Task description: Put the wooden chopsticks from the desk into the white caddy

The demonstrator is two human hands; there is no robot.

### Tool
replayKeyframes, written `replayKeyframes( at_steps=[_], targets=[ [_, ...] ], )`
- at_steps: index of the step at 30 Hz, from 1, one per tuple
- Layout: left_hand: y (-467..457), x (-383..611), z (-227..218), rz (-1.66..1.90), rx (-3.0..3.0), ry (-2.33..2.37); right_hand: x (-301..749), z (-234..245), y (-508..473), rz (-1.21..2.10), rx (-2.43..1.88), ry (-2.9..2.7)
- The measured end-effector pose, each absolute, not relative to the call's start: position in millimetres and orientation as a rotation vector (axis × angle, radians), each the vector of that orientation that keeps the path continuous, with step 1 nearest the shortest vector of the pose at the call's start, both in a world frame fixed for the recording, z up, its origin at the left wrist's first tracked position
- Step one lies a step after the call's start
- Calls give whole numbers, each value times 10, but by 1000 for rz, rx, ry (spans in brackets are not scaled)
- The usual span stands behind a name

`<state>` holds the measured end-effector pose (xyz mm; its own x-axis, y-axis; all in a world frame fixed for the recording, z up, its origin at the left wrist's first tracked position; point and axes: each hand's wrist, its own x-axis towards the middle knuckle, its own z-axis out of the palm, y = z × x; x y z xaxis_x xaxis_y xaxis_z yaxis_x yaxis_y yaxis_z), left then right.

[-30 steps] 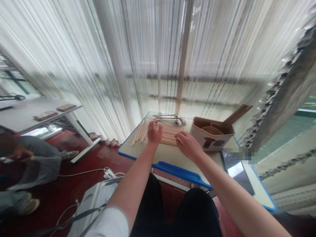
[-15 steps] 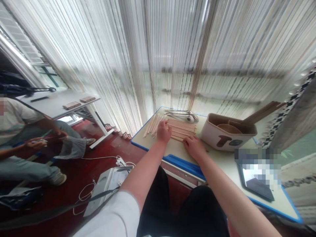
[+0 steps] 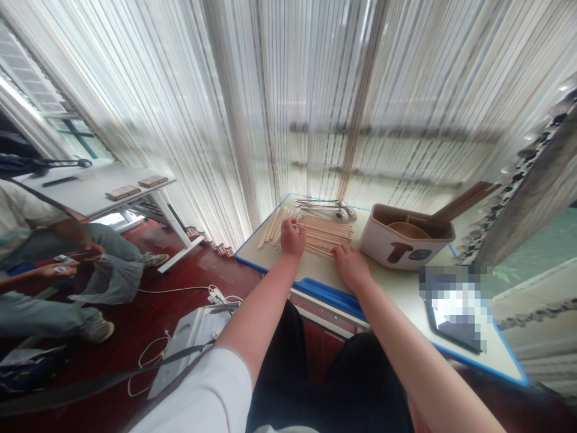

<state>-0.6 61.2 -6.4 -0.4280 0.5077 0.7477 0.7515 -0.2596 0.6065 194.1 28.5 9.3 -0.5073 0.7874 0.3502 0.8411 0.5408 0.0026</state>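
Observation:
A pile of wooden chopsticks point(image 3: 328, 234) lies on a small table with a blue rim point(image 3: 333, 298). My left hand point(image 3: 293, 238) rests on the pile's left end, fingers curled down over the sticks. At the pile's near right edge sits my right hand point(image 3: 349, 266), with its back up and its fingers hidden. A few paler chopsticks point(image 3: 269, 226) lie apart to the left of my left hand. Metal spoons point(image 3: 325, 208) lie just behind the pile.
A beige caddy point(image 3: 396, 248) with dark chopsticks point(image 3: 464, 201) sticking out stands right of the pile. A tablet point(image 3: 455, 316) lies at the table's right end. Curtains hang behind. A seated person point(image 3: 49, 264), another table point(image 3: 90, 189), cables and a case point(image 3: 189, 340) are at the left.
The view has swung left and now shows the seated person. Both hands stay at the chopstick pile; my right hand has drawn back a little toward its near edge.

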Motion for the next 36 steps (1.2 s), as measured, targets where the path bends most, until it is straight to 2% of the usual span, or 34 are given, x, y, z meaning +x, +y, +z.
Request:
replayKeyframes(
  at_steps=[6, 12, 14, 17, 21, 26, 36],
  targets=[
    [619, -21, -63, -1911, -1359, -1697, 1990, 371, 193, 77, -1639, -2135],
    [634, 219, 87, -2037, -1275, -1633, 2546, 1134, 181, 218, -1303, -1859],
    [688, 429, 185, -2059, -1416, -1616, 2773, 1415, 206, 190, -1203, -1793],
    [820, 829, 323, -2119, -1601, -1580, 3039, 1780, 307, -35, -1081, -1729],
    [998, 1309, 339, -2213, -1697, -1518, 3239, 2072, 556, -266, -1016, -1651],
    [1065, 1526, 84, -2088, -1933, -1370, 3400, 2091, 822, -100, -992, -1660],
    [976, 1607, 21, -1849, -2211, -1332, 3487, 1815, 898, -294, -1238, -1781]
  ],
)
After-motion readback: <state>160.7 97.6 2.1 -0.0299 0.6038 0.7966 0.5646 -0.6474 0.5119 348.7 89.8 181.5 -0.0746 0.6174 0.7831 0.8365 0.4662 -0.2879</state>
